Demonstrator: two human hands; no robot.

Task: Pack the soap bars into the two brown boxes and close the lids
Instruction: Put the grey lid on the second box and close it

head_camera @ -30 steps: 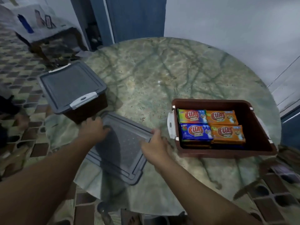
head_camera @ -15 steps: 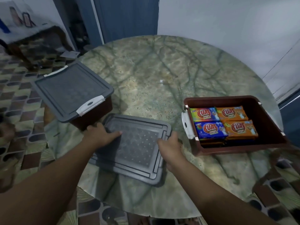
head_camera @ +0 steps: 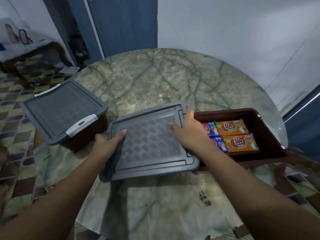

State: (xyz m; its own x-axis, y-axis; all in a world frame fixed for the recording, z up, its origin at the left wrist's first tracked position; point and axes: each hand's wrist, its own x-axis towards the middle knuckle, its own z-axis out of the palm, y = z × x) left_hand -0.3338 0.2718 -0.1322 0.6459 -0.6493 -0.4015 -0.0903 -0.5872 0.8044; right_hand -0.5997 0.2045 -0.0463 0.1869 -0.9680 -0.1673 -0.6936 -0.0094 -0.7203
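Fingers of both hands are gripping a flat grey plastic lid (head_camera: 152, 141) at centre: left hand (head_camera: 105, 142) at nine o'clock, right hand (head_camera: 188, 130) at three, overlapping the open brown plastic box (head_camera: 270, 132) holding colourful wrapped soap bars (head_camera: 233, 135). A lidded brown box (head_camera: 65, 110) is sitting at ten o'clock.

Single head-worn wide-angle view, looking forward and steeply down onto the round counter (head_camera: 155, 80) from the person's near edge. Both forearms enter from the bottom corners, close to the lens. Walls and floor bend at the frame edges.
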